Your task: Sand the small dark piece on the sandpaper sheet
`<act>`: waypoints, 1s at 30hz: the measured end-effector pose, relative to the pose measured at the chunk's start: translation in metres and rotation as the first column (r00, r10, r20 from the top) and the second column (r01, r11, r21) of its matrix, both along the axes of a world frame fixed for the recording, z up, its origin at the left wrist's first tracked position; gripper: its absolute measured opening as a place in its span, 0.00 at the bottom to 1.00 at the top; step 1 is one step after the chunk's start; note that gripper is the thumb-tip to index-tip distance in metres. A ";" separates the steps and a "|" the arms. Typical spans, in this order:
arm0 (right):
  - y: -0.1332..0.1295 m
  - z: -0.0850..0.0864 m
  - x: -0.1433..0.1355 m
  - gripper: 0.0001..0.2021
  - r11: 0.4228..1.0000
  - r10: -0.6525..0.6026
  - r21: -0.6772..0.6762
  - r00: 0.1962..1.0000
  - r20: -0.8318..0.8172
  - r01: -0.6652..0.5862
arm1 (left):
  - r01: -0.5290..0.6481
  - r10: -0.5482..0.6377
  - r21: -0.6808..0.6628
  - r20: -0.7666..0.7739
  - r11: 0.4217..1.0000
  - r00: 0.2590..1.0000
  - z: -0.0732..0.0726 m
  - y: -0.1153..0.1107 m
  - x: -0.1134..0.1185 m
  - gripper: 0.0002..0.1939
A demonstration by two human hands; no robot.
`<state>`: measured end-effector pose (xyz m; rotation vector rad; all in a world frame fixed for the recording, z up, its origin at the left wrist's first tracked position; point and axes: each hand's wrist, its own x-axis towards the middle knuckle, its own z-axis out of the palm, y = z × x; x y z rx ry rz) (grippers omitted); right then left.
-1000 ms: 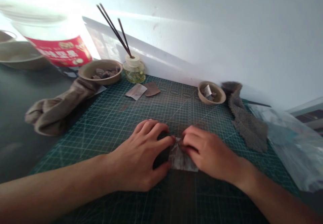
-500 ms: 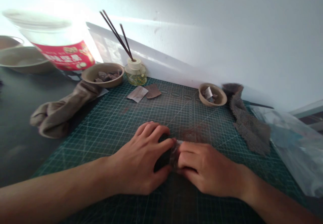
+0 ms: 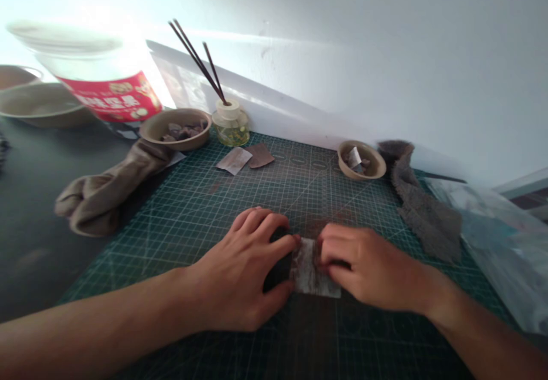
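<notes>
My left hand [image 3: 240, 274] is cupped over a small dark object [image 3: 277, 266] on the green cutting mat [image 3: 180, 214], thumb and fingers around it. Right beside it lies a small grey-brown sheet like sandpaper [image 3: 306, 270], its left edge against the dark object. My right hand [image 3: 368, 269] has its fingers curled down on the sheet's right part, pressing it flat to the mat. Most of the dark object is hidden under my left hand.
Two more small sheets [image 3: 244, 156] lie at the mat's far side. A bowl of stones [image 3: 175, 128], a reed diffuser [image 3: 230, 123] and a small bowl [image 3: 361, 160] stand behind. Brown cloth [image 3: 107, 189] left; grey cloth [image 3: 422, 209] and plastic bag [image 3: 500, 243] right. A red-labelled tub [image 3: 94, 77] stands far left.
My right hand slid left over the sheet against the dark object, then drew back right, so the sheet shows again. My left hand stayed in place.
</notes>
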<state>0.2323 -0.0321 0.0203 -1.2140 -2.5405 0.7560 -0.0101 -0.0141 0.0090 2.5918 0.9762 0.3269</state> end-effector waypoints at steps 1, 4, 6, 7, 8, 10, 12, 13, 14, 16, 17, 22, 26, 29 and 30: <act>-0.001 0.000 0.000 0.07 0.999 0.050 -0.012 0.999 -0.004 -0.050 | 0.003 -0.003 -0.003 0.001 1.000 1.000 0.000 0.000 0.000 0.21; -0.002 0.001 -0.002 0.06 0.996 -0.038 0.078 0.999 -0.025 0.039 | 0.013 -0.013 0.000 -0.001 1.000 1.000 0.000 -0.001 -0.001 0.20; -0.002 0.002 -0.002 0.07 0.994 -0.080 0.079 0.997 -0.003 0.080 | 0.007 -0.007 0.008 0.005 1.000 1.000 0.000 -0.001 -0.001 0.21; -0.002 0.003 -0.002 0.07 0.998 -0.038 0.044 0.999 0.009 0.038 | 0.004 -0.004 0.011 0.008 1.000 1.000 0.000 -0.001 -0.001 0.21; -0.003 0.003 -0.002 0.07 0.999 0.031 0.006 0.999 0.007 -0.031 | 0.003 -0.003 0.013 0.011 1.000 1.000 -0.001 0.000 -0.001 0.21; -0.003 0.002 -0.002 0.06 0.991 0.134 -0.016 0.991 -0.023 -0.135 | 0.012 -0.012 0.012 0.010 1.000 1.000 -0.001 0.000 0.000 0.21; -0.001 0.001 -0.001 0.05 0.997 0.062 0.049 0.997 -0.040 -0.060 | 0.019 -0.020 0.014 0.008 1.000 1.000 -0.002 0.001 0.000 0.21; 0.000 0.001 0.000 0.05 0.997 -0.006 0.082 1.000 -0.030 0.008 | 0.019 -0.019 0.016 0.006 1.000 1.000 -0.002 0.001 -0.001 0.21; 0.000 0.001 0.001 0.06 0.994 -0.047 0.093 0.999 -0.009 0.048 | 0.015 -0.015 0.021 0.007 1.000 1.000 -0.002 0.000 -0.001 0.21; 0.001 0.003 0.002 0.07 0.999 0.012 0.032 1.000 0.020 -0.013 | 0.005 -0.006 0.027 0.014 1.000 1.000 -0.003 0.000 -0.001 0.22; 0.000 0.003 0.002 0.07 0.996 0.088 -0.015 0.996 0.011 -0.088 | 0.006 -0.006 0.027 0.017 1.000 1.000 -0.003 0.000 -0.001 0.22; -0.001 0.005 0.002 0.05 0.999 -0.004 0.044 1.000 -0.021 0.005 | 0.008 -0.009 0.016 0.018 1.000 1.000 -0.002 0.000 -0.001 0.21; 0.001 0.007 0.005 0.07 0.996 0.088 -0.029 0.996 0.026 -0.087 | 0.001 -0.002 0.012 0.019 1.000 1.000 -0.001 0.000 0.000 0.21; 0.004 0.005 0.005 0.06 0.995 0.097 0.007 0.995 -0.009 -0.097 | 0.005 -0.005 0.005 0.012 1.000 1.000 -0.002 0.000 0.000 0.21; 0.005 0.005 0.005 0.06 0.999 0.020 0.050 1.000 -0.013 -0.020 | 0.002 -0.002 0.005 0.009 1.000 1.000 -0.002 0.000 -0.001 0.21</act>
